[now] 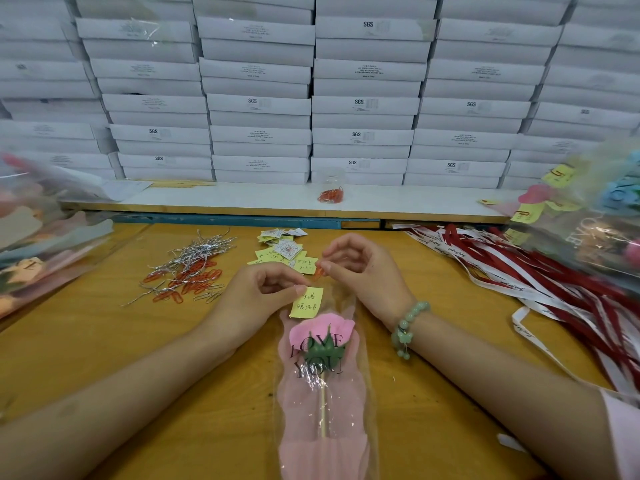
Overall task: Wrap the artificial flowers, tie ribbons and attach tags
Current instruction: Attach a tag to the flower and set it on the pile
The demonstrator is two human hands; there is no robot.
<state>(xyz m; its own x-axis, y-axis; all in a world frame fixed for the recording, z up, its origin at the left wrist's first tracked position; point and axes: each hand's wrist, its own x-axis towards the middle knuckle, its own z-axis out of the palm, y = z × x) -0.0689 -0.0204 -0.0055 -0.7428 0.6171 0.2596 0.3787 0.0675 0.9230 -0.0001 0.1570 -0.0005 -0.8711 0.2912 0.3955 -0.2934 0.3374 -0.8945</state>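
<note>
A pink artificial rose (323, 328) lies in a clear and pink sleeve printed "LOVE YOU" (322, 403) on the wooden table (138, 358), bloom pointing away from me. My left hand (256, 296) pinches a yellow handwritten tag (307, 303) against the sleeve's top edge. My right hand (360, 271) pinches an orange paper clip (318, 271) just above the tag.
Orange paper clips and silver twist ties (188, 271) lie at the left, loose tags (282, 252) ahead, red and white ribbons (540, 282) at the right. Wrapped flowers sit at both sides (45, 244) (606, 216). White boxes (311, 98) are stacked behind a shelf holding a jar of clips (331, 188).
</note>
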